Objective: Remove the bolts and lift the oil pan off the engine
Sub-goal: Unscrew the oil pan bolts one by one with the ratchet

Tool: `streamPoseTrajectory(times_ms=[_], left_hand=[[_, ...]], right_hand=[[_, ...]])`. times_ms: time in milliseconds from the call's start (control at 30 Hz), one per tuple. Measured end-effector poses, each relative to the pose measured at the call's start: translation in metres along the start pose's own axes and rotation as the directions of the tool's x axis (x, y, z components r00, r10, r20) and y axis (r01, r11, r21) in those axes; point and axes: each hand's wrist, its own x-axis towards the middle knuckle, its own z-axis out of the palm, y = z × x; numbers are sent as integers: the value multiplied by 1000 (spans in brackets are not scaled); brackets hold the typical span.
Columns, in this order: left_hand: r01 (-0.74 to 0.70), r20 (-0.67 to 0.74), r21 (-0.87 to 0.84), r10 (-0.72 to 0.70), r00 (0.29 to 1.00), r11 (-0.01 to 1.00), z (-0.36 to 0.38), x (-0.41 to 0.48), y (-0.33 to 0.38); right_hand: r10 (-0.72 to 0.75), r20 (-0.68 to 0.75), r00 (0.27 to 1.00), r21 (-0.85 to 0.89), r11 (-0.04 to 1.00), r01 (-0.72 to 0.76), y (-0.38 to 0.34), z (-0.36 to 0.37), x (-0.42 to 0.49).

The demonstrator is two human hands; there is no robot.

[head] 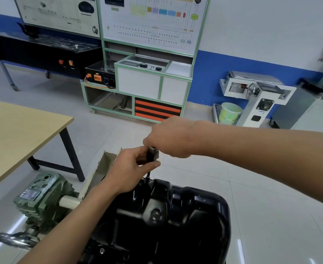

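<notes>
The glossy black oil pan [191,212] sits upside-up on the engine at the bottom centre, with a drain plug [155,215] on its near face. A dark driver tool [152,154] stands upright over the pan's far rim, its thin shaft [148,176] reaching down to the flange. My left hand [130,168] grips the tool's handle from the left. My right hand [168,138] comes in from the right and holds the top of the handle with curled fingers. The bolt under the shaft is hidden.
A green gearbox [40,199] with a crank handle [15,240] is fixed left of the engine. A wooden table [17,134] stands at the left. Training cabinets [137,86] and a white machine [256,98] line the far wall across the tiled floor.
</notes>
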Motion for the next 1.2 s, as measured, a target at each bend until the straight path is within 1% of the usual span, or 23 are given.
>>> streamPoseTrajectory(times_ms=[33,67,133,167,200,233,267,300,333,367,400,433,467,500,533,567,633,700,767,867,1000,1100,1200], left_hand=[[5,11,-2,-5,1000,1000,-1,0,-1],[7,13,0,-7,1000,1000,-2,1,-2],[-1,-14,21,1,1000,1000,-1,0,-3],[-7,-33,37,8,999,999,1,0,-3],[-13,-48,47,15,999,999,2,0,-2],[-26,-57,52,29,998,998,4,0,-1],[-51,-61,55,54,997,997,5,1,0],[-80,-66,58,84,994,995,6,1,0],[-100,-71,56,104,992,993,6,1,0],[-106,-66,45,109,992,993,5,2,-1],[-96,-49,36,97,994,995,4,2,-1],[-75,-19,39,76,997,996,3,3,-2],[-49,16,62,48,999,997,2,5,-3],[-23,48,95,18,999,995,1,6,-4],[-5,73,124,-4,997,992,-2,8,-5],[2,92,140,-15,996,990,-4,9,-6],[-9,106,157,-8,994,988,-5,9,-6],[-23,72,167,11,997,986,-5,7,-5],[-36,32,145,31,999,989,-8,8,-2],[-50,-3,144,51,999,988,-22,14,3],[-68,7,115,68,998,991,-37,15,4],[-41,8,71,41,999,997,-40,16,-3],[-31,-13,73,32,999,997,-42,20,-12]], right_hand=[[-65,-84,994,-137,989,53,2,1,-1],[-128,-132,983,-192,976,101,3,2,-3],[-129,-144,981,-176,979,103,4,9,-4],[-66,-128,990,-121,991,50,2,11,-3],[16,-82,997,-18,1000,-17,-1,12,-2],[93,13,996,121,988,-94,-4,12,-2],[135,133,982,310,935,-171,-6,10,-2],[143,249,958,514,819,-255,-7,8,-1],[130,327,936,677,658,-328,-8,6,-1],[122,370,921,753,541,-375,-9,4,-1],[128,379,917,753,534,-385,-10,3,-1],[132,343,930,673,656,-341,-10,2,-2],[124,262,957,483,842,-241,-11,2,-3],[90,142,986,223,967,-121,-11,3,-4],[18,14,1000,-22,1000,-17,-10,5,-5],[-73,-68,995,-179,982,60,-8,6,-7],[-176,-123,977,-251,958,141,-1,8,-10],[-187,-145,971,-225,962,152,3,7,-8],[-137,-160,978,-125,985,117,5,2,-6],[-6,-121,993,140,990,23,8,-14,-2],[31,22,999,470,882,-38,8,-26,12],[40,60,997,551,832,-66,8,-23,25],[64,18,998,555,829,-63,7,-16,35]])
